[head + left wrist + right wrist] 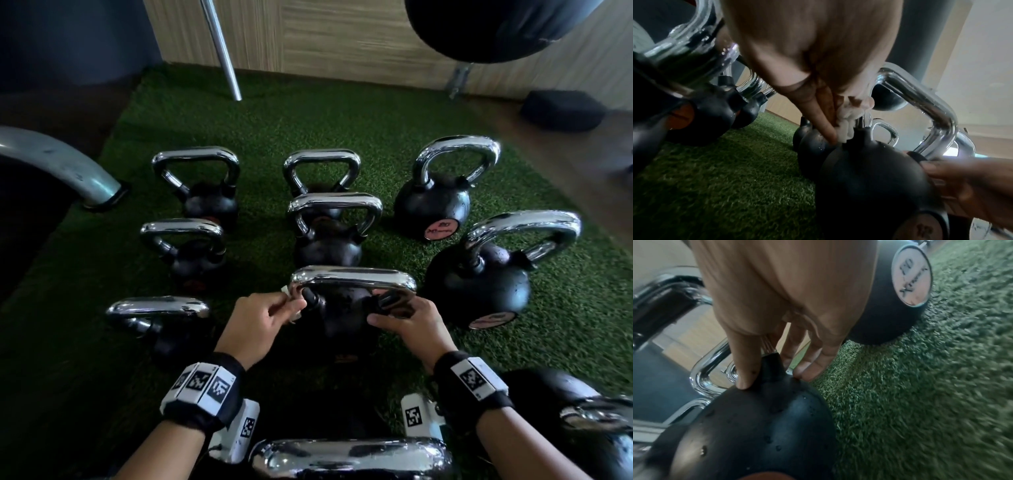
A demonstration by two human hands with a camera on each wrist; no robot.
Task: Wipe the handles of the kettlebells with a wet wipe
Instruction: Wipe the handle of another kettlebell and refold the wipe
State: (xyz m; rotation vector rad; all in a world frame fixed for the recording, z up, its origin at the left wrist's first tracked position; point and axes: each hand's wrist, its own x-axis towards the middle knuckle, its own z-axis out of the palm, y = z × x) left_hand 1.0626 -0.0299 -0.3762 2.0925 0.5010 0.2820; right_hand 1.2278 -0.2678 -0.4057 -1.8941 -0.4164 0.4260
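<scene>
From above, the chrome-handled black kettlebell [349, 301] is standing on green turf [308, 113] between both hands. The left hand [263, 325] is pinching a crumpled white wet wipe [291, 305] against the handle's left leg. At the left wrist, the wipe [846, 123] is showing bunched under the fingers [824, 120]. At the right wrist, the right hand [777, 318] is gripping the handle's right base, hiding it.

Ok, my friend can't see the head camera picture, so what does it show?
Two hands work on a kettlebell on green turf: the left hand pinches a wet wipe at its chrome handle, the right hand steadies it. More kettlebells stand around.
</scene>
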